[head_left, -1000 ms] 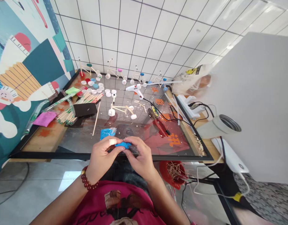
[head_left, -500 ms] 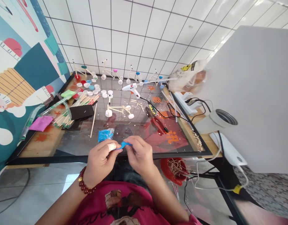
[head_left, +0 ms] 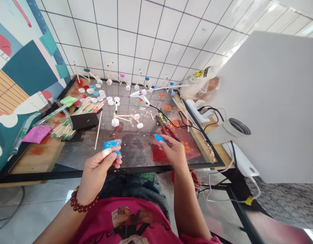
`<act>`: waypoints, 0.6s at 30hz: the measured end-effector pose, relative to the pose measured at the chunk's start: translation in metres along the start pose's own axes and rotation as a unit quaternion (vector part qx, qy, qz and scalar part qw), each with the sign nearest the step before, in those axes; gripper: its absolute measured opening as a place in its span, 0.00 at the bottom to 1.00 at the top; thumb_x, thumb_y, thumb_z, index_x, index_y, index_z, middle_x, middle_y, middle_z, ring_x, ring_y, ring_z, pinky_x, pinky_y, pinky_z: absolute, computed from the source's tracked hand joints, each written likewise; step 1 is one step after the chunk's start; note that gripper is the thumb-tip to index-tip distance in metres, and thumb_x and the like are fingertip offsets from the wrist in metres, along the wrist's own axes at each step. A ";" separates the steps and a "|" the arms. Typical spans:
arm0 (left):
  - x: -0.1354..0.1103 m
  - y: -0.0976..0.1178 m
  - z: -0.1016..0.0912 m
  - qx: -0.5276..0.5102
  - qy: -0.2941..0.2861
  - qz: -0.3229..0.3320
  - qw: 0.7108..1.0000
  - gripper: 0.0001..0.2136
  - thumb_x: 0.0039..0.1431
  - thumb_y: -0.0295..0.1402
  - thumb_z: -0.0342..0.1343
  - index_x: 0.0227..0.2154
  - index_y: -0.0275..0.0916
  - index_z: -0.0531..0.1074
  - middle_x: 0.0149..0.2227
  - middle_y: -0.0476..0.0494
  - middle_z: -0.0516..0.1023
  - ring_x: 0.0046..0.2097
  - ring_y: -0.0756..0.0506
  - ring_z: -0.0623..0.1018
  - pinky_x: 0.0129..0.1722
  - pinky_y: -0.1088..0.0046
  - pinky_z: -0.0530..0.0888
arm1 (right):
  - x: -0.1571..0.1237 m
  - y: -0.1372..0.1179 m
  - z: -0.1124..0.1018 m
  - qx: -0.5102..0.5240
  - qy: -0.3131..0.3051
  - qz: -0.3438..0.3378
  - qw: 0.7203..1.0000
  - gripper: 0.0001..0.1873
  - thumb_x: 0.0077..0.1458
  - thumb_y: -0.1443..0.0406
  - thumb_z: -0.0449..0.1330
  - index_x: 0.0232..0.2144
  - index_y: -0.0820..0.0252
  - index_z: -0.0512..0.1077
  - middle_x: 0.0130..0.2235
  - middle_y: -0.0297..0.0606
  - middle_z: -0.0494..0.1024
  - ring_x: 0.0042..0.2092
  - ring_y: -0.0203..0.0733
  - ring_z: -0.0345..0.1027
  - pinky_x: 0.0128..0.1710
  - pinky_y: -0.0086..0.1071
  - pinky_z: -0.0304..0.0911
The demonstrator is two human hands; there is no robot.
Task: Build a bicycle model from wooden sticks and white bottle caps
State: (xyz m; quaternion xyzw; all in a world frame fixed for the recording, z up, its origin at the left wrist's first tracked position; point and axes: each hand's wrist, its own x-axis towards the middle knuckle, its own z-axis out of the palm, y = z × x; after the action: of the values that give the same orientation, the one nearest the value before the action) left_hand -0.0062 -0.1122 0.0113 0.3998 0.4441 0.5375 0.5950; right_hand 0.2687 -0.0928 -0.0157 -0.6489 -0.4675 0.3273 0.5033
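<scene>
My left hand (head_left: 100, 166), with a plaster on the thumb, pinches a small lump of blue clay (head_left: 117, 153) near the front edge of the glass table (head_left: 70, 157). My right hand (head_left: 173, 150) is out to the right and pinches a separate small blue clay piece (head_left: 158, 137) at its fingertips. A bag of blue clay (head_left: 111, 144) lies on the glass just beyond my left hand. A stick bicycle with white cap wheels (head_left: 125, 119) stands further back in the middle.
A white glue gun (head_left: 138, 96) and red pliers (head_left: 169, 130) lie on the table with black cables. Bottle caps (head_left: 95, 95), bundled sticks (head_left: 67, 125), a black card (head_left: 83, 120) and pink clay (head_left: 35, 134) sit left. Finished stick bicycles (head_left: 115, 77) line the tiled wall. A white lamp (head_left: 229, 130) stands right.
My hands were together working one blue clay lump; they have now pulled apart, each holding a piece, with the right hand moved right and forward.
</scene>
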 end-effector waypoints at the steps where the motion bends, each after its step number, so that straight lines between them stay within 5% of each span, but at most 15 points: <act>1: 0.000 0.000 0.000 -0.004 0.000 0.000 1.000 0.15 0.53 0.40 0.68 0.41 0.38 0.82 0.27 0.45 0.78 0.27 0.50 0.75 0.26 0.74 0.74 | 0.000 0.000 0.001 -0.025 -0.001 -0.014 1.000 0.21 0.50 0.56 0.65 0.45 0.60 0.79 0.35 0.39 0.83 0.33 0.42 0.76 0.38 0.38 0.73; 9: 0.000 -0.006 -0.003 0.012 -0.006 -0.037 0.999 0.16 0.51 0.42 0.69 0.38 0.36 0.82 0.21 0.48 0.74 0.23 0.52 0.71 0.21 0.78 0.68 | 0.001 0.013 -0.001 -0.165 0.020 -0.125 0.978 0.10 0.52 0.61 0.63 0.36 0.58 0.81 0.34 0.39 0.83 0.33 0.42 0.75 0.38 0.35 0.70; 14: 0.000 -0.006 -0.001 -0.002 -0.040 -0.032 0.999 0.20 0.58 0.41 0.64 0.50 0.37 0.77 0.33 0.43 0.80 0.31 0.50 0.75 0.30 0.74 0.74 | -0.003 0.013 -0.006 -0.210 0.047 -0.177 0.960 0.18 0.52 0.64 0.62 0.47 0.57 0.78 0.50 0.46 0.80 0.47 0.49 0.76 0.51 0.45 0.70; 16: 0.000 -0.006 0.001 0.012 -0.066 -0.029 0.997 0.23 0.59 0.39 0.63 0.55 0.38 0.72 0.34 0.44 0.80 0.31 0.50 0.76 0.30 0.74 0.74 | -0.011 0.002 -0.001 -0.202 0.093 -0.195 0.955 0.18 0.54 0.64 0.63 0.48 0.57 0.78 0.50 0.47 0.80 0.48 0.50 0.75 0.51 0.45 0.70; 18: -0.001 -0.005 0.004 0.032 -0.083 -0.021 0.996 0.23 0.61 0.39 0.60 0.58 0.38 0.68 0.33 0.45 0.80 0.30 0.50 0.76 0.29 0.74 0.74 | -0.025 -0.015 0.011 -0.158 0.070 -0.211 0.962 0.12 0.58 0.64 0.61 0.45 0.55 0.79 0.45 0.44 0.81 0.46 0.46 0.75 0.47 0.41 0.72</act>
State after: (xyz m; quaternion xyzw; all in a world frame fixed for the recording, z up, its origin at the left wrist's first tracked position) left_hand -0.0005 -0.1140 0.0077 0.4524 0.4185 0.4751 0.6280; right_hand 0.2460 -0.1113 -0.0057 -0.6276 -0.6035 0.0896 0.4837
